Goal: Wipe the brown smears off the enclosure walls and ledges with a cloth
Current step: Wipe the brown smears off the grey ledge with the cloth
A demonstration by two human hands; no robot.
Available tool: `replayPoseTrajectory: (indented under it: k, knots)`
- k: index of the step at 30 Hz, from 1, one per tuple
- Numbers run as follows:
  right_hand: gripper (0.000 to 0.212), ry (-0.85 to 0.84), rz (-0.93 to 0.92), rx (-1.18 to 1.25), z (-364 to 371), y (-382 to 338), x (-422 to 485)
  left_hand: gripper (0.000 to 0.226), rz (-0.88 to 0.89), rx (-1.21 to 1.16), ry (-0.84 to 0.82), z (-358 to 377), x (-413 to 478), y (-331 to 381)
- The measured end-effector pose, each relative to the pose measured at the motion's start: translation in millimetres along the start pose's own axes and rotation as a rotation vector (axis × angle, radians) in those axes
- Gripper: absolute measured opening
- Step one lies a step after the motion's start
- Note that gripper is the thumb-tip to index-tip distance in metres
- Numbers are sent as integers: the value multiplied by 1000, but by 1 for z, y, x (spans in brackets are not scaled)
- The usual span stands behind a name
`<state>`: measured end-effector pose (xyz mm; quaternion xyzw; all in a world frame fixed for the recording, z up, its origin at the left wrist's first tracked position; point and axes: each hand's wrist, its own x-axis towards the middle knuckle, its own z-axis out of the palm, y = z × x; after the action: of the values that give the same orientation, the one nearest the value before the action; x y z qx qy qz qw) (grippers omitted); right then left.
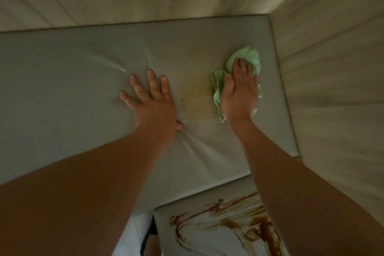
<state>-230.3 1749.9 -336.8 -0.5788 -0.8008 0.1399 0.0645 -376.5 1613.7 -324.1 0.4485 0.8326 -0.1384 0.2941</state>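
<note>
Under my right hand [239, 93], pressed flat with fingers straight, the green cloth [248, 57] lies on the grey padded panel [62, 89]. My left hand [153, 102] rests spread beside a faint yellowish smear [195, 93]. Below my right wrist, dark brown smears [228, 221] streak a ledge [207, 243].

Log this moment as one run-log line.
left hand: flat on grey panel | right hand: presses green cloth on panel | faint yellowish residue between hands | brown smears below: unwiped
</note>
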Motion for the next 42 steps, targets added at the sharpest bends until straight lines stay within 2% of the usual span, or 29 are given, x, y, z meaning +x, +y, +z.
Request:
replayPoseTrajectory:
  k: [4,5,7,9,10,12,13,17,21,23,25,26,28,30,32,33,35,37,38,40,42]
  knots:
    - [63,-21,-8,-20,10,-20,-21,131,86,-51,27,-4,-4,-11]
    - [63,-22,-28,-24,15,-28,-29,124,113,-81,32,-5,-8,-19]
    - [65,-25,-66,-11,25,-48,-46,95,193,-178,83,-5,-14,-44]
    - [70,-17,-99,6,33,-68,-65,70,277,-293,212,-1,-24,-75]
    - [72,-24,-117,7,36,-78,-73,68,292,-342,305,3,-30,-90]
    - [74,-49,-170,10,43,-97,-91,63,283,-398,496,17,-43,-117]
    - [74,-55,-198,15,47,-106,-101,55,263,-404,541,23,-49,-128]
    - [67,-88,-243,86,58,-127,-139,35,151,-471,605,37,-80,-150]
    - [65,-200,-323,156,53,-126,-169,35,99,-552,518,40,-108,-150]
    - [65,-334,-349,223,38,-122,-184,42,76,-554,462,42,-118,-146]
    - [60,-497,-304,376,18,-118,-191,50,80,-510,393,47,-125,-138]
    - [58,-526,-234,483,6,-116,-190,52,69,-506,352,49,-128,-134]
    - [52,-413,-110,608,-12,-110,-177,50,19,-543,268,50,-135,-124]
    - [63,-344,-157,492,-20,-108,-158,60,5,-525,184,52,-138,-115]
    - [78,-474,-348,252,-18,-111,-142,70,16,-410,147,51,-139,-107]
    - [75,-552,-421,144,-14,-111,-136,68,22,-375,143,49,-137,-104]
    - [52,-604,-468,1,-9,-110,-124,53,22,-324,130,45,-130,-102]
    - [28,-542,-373,-17,-14,-102,-113,37,58,-353,123,39,-126,-102]
    - [23,-499,-279,23,-21,-94,-109,29,83,-462,137,34,-126,-102]
    - [19,-395,-83,139,-41,-72,-101,18,35,-751,178,18,-125,-105]
    - [18,-303,80,260,-65,-50,-93,16,-49,-884,250,-4,-124,-107]
